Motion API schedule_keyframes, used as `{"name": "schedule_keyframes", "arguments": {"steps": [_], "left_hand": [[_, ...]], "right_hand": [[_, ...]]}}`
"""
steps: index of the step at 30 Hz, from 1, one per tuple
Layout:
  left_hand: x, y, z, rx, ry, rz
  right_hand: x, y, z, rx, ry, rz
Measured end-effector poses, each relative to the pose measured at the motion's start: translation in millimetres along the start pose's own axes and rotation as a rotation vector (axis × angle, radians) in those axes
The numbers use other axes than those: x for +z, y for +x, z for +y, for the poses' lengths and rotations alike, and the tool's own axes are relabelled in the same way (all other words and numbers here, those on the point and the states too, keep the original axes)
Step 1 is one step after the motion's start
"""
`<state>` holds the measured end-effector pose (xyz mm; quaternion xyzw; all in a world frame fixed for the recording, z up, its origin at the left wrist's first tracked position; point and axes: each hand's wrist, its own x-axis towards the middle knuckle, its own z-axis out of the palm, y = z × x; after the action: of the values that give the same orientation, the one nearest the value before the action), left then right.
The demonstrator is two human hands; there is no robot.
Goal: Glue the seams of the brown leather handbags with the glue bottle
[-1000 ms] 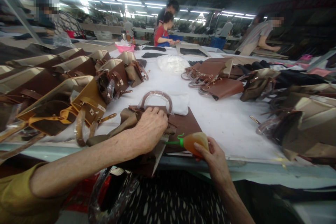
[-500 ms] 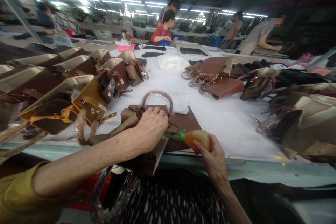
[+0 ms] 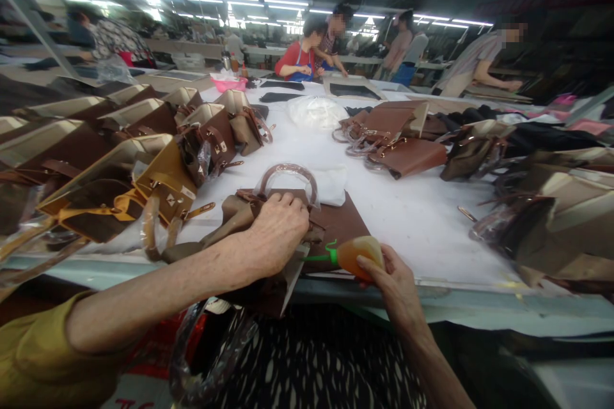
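A dark brown handbag (image 3: 338, 223) lies flat on the white table (image 3: 422, 217) right in front of me, its plastic-wrapped handle (image 3: 288, 171) arching away from me. My left hand (image 3: 278, 233) rests on the bag near the handle base, fingers curled and pressing on it. My right hand (image 3: 391, 284) grips a small orange squeeze bottle (image 3: 359, 252) with a green nozzle (image 3: 319, 255). The nozzle points left at the bag's near edge, beside my left hand.
Tan and brown handbags (image 3: 158, 185) crowd the left side, more brown bags (image 3: 403, 153) lie mid-table and at the right (image 3: 551, 217). A white cloth (image 3: 330, 182) lies behind the bag. Several other people (image 3: 300, 57) work at the far end.
The bottle and my right hand shifted slightly left and up toward the bag. My left hand stays on the bag. People in the background have moved.
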<state>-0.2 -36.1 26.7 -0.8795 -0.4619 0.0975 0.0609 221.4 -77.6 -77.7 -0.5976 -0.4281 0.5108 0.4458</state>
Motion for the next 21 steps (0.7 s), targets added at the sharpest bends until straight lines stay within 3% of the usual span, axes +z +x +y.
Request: {"name": "schedule_keyframes", "arguments": {"steps": [21], "left_hand": [[2.8,-0.7,2.3,0.001,-0.001,-0.012]], "right_hand": [[0.8,-21.3,-8.1,0.084,0.043,-0.110]]}}
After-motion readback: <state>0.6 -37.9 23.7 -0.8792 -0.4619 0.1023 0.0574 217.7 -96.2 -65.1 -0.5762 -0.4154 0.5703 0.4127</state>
